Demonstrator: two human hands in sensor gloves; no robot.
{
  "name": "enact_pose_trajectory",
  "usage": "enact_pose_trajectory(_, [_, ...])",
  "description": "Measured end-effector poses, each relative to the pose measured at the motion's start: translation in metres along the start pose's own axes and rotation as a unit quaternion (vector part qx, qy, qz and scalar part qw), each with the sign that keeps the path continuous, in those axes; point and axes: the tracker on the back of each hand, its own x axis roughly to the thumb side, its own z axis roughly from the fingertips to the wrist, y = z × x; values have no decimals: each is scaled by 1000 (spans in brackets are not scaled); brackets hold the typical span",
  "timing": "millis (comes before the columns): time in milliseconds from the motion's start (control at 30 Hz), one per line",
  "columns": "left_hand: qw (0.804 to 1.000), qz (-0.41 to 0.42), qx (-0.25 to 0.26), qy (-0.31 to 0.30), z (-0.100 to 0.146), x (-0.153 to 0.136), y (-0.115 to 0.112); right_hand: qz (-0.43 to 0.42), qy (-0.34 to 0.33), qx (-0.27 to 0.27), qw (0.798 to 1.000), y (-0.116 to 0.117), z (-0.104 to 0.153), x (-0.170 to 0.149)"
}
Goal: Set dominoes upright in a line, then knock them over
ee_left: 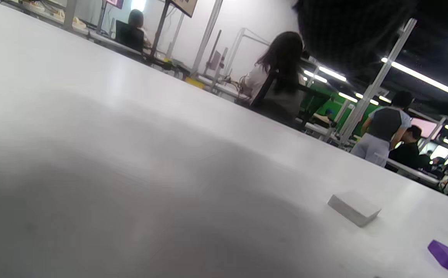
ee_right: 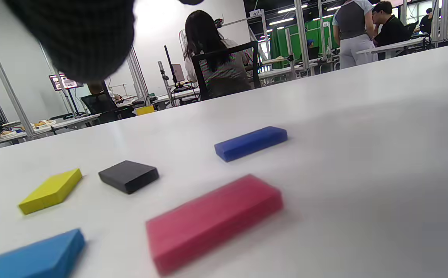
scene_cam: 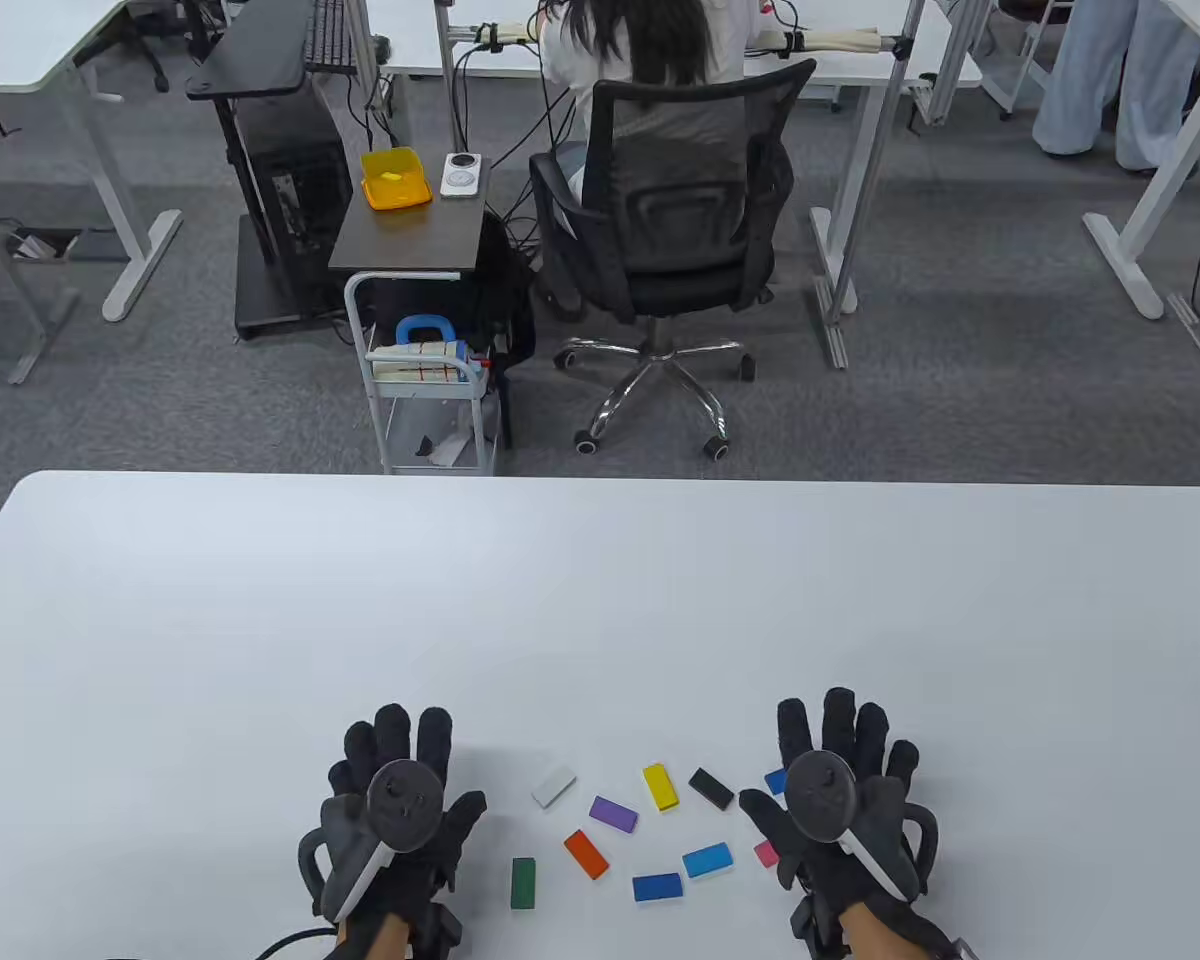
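Both the left hand [scene_cam: 397, 812] and right hand [scene_cam: 840, 795] rest flat, fingers spread, holding nothing. The dominoes lie flat between them at the table view's lower centre; the pink domino [ee_right: 214, 220] touches the right hand's inner edge, nearest of all.

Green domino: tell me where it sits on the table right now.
In the table view the green domino lies flat at the left end of the scattered pieces, just right of the left hand and left of the orange domino.

Both hands, left [scene_cam: 397, 812] and right [scene_cam: 834, 790], flat, fingers straight, palms down.
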Motion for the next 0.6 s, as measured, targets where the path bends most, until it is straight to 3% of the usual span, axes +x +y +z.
enact_pose_trajectory(300, [1000,-10,-10,-5,0,3,0,-6,-5,6,1000,2,0,3])
enact_pose_trajectory(400, [999,-32,-20,-8,-1,5,-3,-45,-34,-51,997,-7,6,10])
enact_pose_trajectory(600, [999,-34,-27,-10,-1,9,0,-71,-95,-90,989,-23,14,41])
